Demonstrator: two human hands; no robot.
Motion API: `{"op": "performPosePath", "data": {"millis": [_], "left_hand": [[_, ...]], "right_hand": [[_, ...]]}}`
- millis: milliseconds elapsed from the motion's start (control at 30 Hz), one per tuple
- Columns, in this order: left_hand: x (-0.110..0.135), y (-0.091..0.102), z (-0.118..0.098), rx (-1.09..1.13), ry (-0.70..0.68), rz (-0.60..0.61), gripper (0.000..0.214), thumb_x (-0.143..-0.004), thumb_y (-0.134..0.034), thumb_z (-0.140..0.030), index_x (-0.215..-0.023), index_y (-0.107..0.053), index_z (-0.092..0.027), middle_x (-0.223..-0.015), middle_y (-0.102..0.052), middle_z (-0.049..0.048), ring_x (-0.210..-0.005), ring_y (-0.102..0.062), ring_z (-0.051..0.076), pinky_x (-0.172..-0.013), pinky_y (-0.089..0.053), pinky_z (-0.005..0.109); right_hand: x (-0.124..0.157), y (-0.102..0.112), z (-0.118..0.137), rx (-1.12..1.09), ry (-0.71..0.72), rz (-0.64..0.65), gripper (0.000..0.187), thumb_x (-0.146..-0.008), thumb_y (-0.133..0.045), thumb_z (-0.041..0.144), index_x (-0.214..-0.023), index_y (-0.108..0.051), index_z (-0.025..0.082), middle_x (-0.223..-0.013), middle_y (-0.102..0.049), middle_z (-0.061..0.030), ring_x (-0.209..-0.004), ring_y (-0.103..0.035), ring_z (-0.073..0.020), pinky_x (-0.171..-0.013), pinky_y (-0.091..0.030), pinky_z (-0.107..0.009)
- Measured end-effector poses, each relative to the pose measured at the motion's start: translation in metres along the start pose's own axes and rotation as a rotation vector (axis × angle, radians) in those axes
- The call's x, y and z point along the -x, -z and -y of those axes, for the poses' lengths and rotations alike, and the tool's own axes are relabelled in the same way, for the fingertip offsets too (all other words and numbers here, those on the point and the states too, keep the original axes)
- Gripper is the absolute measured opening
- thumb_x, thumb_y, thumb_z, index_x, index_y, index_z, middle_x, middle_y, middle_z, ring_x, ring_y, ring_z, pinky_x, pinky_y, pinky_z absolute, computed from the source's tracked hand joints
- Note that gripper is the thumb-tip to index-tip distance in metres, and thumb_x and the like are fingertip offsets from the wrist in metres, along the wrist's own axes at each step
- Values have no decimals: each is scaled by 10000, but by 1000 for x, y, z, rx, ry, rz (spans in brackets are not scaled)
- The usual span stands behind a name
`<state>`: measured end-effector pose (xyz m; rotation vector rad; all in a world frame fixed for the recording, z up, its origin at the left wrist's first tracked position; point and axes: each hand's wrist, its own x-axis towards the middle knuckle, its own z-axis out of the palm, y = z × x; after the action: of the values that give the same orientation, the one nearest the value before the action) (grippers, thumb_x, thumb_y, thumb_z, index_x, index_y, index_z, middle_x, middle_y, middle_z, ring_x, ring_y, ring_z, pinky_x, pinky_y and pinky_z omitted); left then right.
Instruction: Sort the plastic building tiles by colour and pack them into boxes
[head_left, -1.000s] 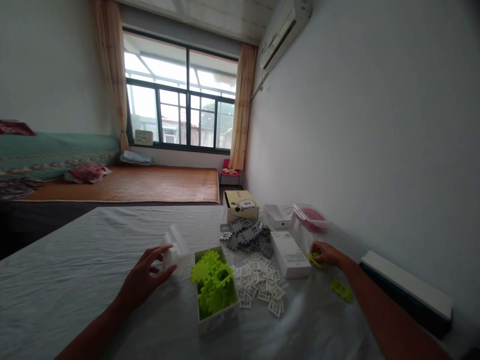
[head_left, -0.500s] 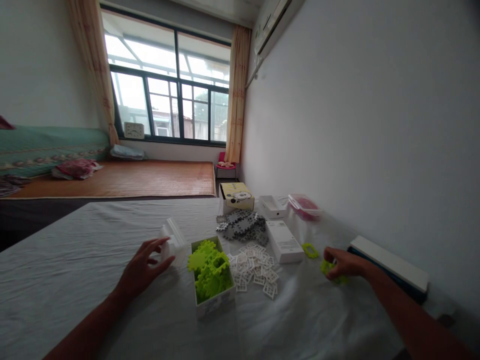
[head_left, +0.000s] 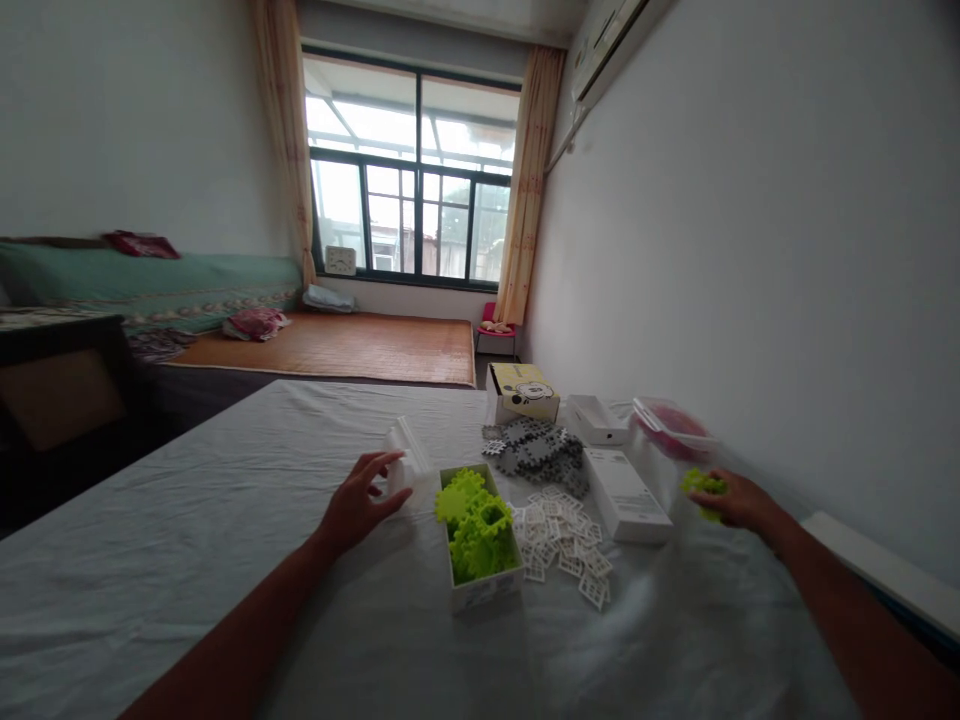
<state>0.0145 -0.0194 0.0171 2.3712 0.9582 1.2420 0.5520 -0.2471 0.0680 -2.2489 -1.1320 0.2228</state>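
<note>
- The sheet-covered surface (head_left: 225, 520) is filling the lower half of the view. 12 o'clock is pointing away from the person, toward the window.
- The left hand (head_left: 358, 505) is lying left of centre with its fingers spread and loosely bent, gripping nothing. Its fingertips are touching a clear plastic container (head_left: 405, 462) sitting at its 1 o'clock.
- A white open box (head_left: 484, 592) is standing just beside that hand at 3 o'clock, and a heap of green toothed pieces (head_left: 476, 525) is filling it.
- Small white lattice pieces (head_left: 566, 550) are lying scattered right against the box at its 3 o'clock.
- A pile of grey interlocking pieces (head_left: 541, 455) is sitting at 12 o'clock of the lattice pieces, with a yellow carton (head_left: 523, 392) just beyond it at 11 o'clock.
- A long white closed box (head_left: 626, 482) is lying at 3 o'clock of the grey pile, and a small white tray (head_left: 596, 418) is sitting at its 11 o'clock.
- A clear tub with pink contents (head_left: 670, 428) is sitting near the wall, at 1 o'clock of the long box.
- The right hand (head_left: 733, 500) is reaching out at far right, at 5 o'clock of the tub. Its fingers are curling closed around a few loose green pieces (head_left: 703, 483). I cannot tell whether the hand is touching the sheet.
</note>
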Motion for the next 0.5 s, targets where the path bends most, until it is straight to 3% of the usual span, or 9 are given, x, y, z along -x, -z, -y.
{"op": "performPosePath", "data": {"millis": [67, 200, 267, 367, 500], "left_hand": [[0, 0, -3, 2, -7, 2, 474, -767, -628, -364, -1219, -503, -291, -1157, -506, 40, -884, -581, 159, -614, -587, 271], [2, 2, -9, -12, -32, 18, 484, -765, -638, -330, -1226, -495, -303, -1178, -501, 34, -895, -576, 150, -624, -576, 257], [4, 4, -9, -27, -37, 31, 488, -763, -641, -321, -1228, -494, -304, -1197, -498, 36, -893, -578, 148, -629, -573, 256], [5, 6, -8, -30, -30, 27, 490, -761, -642, -315, -1228, -495, -299, -1200, -498, 39, -893, -580, 147, -628, -572, 252], [3, 6, -5, -13, -21, 9, 491, -756, -646, -315, -1225, -502, -295, -1185, -503, 40, -893, -580, 146, -619, -572, 244]], "right_hand": [[16, -2, 57, -251, 9, 25, 507, -620, -684, 507, -971, -553, 166, -815, -643, -72, -700, -628, -204, -543, -528, -289], [69, -52, 187, -420, 331, 542, 434, -650, -699, 495, -897, -535, 178, -743, -622, -26, -649, -605, -162, -490, -515, -244], [92, -86, 232, -453, 413, 728, 384, -670, -688, 492, -856, -539, 191, -707, -606, -13, -610, -585, -148, -456, -506, -236], [106, -118, 261, -429, 426, 758, 372, -693, -662, 508, -882, -567, 202, -827, -622, -49, -644, -592, -163, -430, -507, -239], [92, -119, 252, -321, 442, 625, 423, -735, -608, 510, -1011, -592, 189, -997, -622, -90, -750, -609, -191, -438, -519, -251]]}}
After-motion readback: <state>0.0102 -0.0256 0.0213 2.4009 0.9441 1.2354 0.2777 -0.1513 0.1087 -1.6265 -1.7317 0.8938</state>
